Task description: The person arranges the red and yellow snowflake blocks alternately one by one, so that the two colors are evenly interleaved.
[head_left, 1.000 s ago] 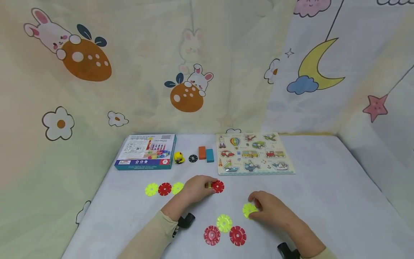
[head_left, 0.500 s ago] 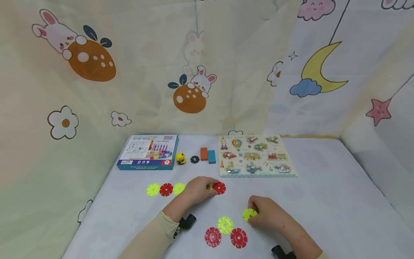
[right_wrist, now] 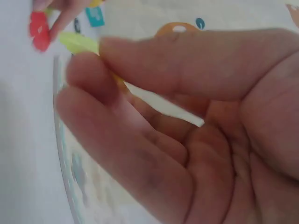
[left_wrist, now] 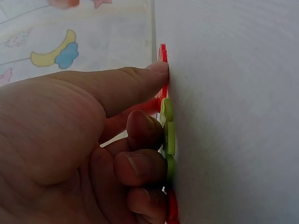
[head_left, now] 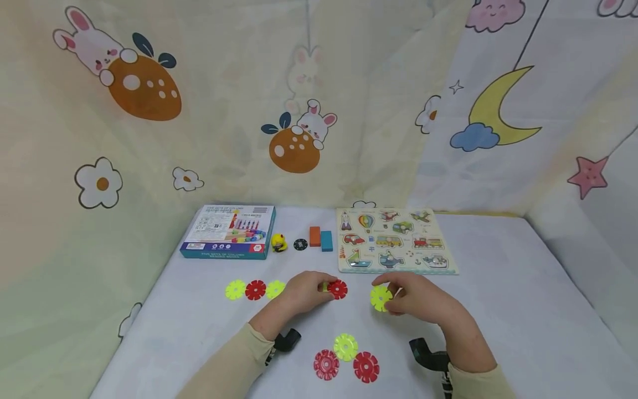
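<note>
My left hand point(head_left: 303, 292) holds a red notched plastic disc point(head_left: 339, 289) by its edges, between thumb and index finger, at the right end of a row lying on the table. In the left wrist view, a yellow-green disc point(left_wrist: 171, 137) joins that red disc point(left_wrist: 164, 56) beside my curled fingers. Part of the row is hidden under this hand; a yellow disc point(head_left: 235, 290), a red disc point(head_left: 256, 290) and another yellow disc point(head_left: 275, 289) show to its left. My right hand point(head_left: 421, 299) pinches a yellow-green disc point(head_left: 380, 298), tilted up, a short way right of the row's end.
Nearer me lie a yellow disc point(head_left: 346, 347) and two red discs, one left point(head_left: 326, 364) and one right point(head_left: 366, 367). Behind stand a boxed set point(head_left: 224, 233), a yellow duck point(head_left: 278, 243), a black round chip point(head_left: 301, 244), orange point(head_left: 314, 236) and blue point(head_left: 326, 241) blocks, and a vehicle puzzle board point(head_left: 399, 241).
My right hand has carried its yellow-green disc away from me, up level with the row, and the disc now faces the camera more. My left hand stays on the red disc.
</note>
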`<state>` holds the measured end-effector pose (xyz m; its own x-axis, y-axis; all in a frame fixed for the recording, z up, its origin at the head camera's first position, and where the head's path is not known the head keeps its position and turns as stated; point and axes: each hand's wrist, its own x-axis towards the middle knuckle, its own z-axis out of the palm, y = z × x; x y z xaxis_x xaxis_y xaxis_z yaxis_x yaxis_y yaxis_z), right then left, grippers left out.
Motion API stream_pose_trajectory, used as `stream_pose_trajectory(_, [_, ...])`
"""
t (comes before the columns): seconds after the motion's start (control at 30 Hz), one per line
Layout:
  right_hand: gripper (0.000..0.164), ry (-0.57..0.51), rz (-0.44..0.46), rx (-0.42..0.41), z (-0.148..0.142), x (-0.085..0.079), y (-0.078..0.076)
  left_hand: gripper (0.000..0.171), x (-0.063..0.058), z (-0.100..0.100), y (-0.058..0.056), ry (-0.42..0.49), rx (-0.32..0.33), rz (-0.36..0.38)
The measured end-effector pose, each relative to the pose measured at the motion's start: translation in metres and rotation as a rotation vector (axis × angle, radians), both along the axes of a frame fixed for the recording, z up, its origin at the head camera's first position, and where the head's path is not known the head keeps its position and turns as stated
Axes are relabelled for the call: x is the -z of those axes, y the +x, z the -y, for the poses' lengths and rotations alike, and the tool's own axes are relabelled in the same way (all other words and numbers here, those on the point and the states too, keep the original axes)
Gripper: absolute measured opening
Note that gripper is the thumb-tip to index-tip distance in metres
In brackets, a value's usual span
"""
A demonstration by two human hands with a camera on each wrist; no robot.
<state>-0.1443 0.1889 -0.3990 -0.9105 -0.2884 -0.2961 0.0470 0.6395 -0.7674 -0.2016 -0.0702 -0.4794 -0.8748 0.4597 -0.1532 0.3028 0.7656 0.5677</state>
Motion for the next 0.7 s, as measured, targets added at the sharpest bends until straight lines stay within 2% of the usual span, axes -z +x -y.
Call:
stream_pose_trajectory(0.17, [0.035, -0.055, -0.029, 0.105, 0.019, 0.019, -0.019, 0.042, -0.002, 0.000, 0.000, -0.001, -0.004, 0.007])
stream_pose_trajectory(0.3, [0.033, 0.013, -0.051, 0.176, 0.032, 0.041, -0.028, 0.042, -0.003, -0.001, 0.002, -0.005, -0.001, 0.014])
stream_pose_trajectory(0.47, [0.032, 0.069, -0.083, 0.242, 0.039, 0.061, -0.030, 0.044, -0.007, -0.002, 0.004, -0.015, 0.011, 0.005])
stream_pose_trajectory(0.7, [0.042, 0.189, -0.195, 0.244, 0.037, 0.069, -0.027, 0.045, -0.008, -0.003, 0.005, -0.047, 0.038, -0.034])
